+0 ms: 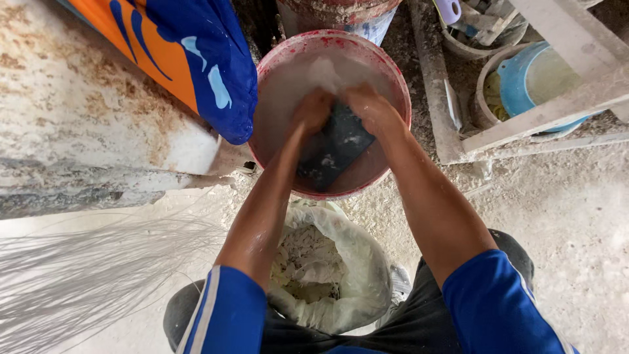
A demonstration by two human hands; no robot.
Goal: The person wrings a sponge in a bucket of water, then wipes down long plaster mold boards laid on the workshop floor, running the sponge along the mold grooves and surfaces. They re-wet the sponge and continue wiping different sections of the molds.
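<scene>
Both my hands reach down into a red-rimmed bucket (397, 77) of cloudy white water. My left hand (313, 110) and my right hand (370, 108) each grip the top edge of a dark flat rubber-like piece (334, 149), which stands tilted inside the bucket. Wet white paste streaks that dark piece. The fingers of both hands are blurred and partly under the water. Between my knees stands an open plastic bag (357, 275) holding white powder lumps (306, 262).
An orange and blue cloth (196, 59) hangs over a stained slab (78, 111) at left. A bundle of thin white fibres (85, 275) lies lower left. At right, a wooden frame (563, 98) crosses a blue bowl (531, 78) and other buckets. The floor is dusty concrete (563, 216).
</scene>
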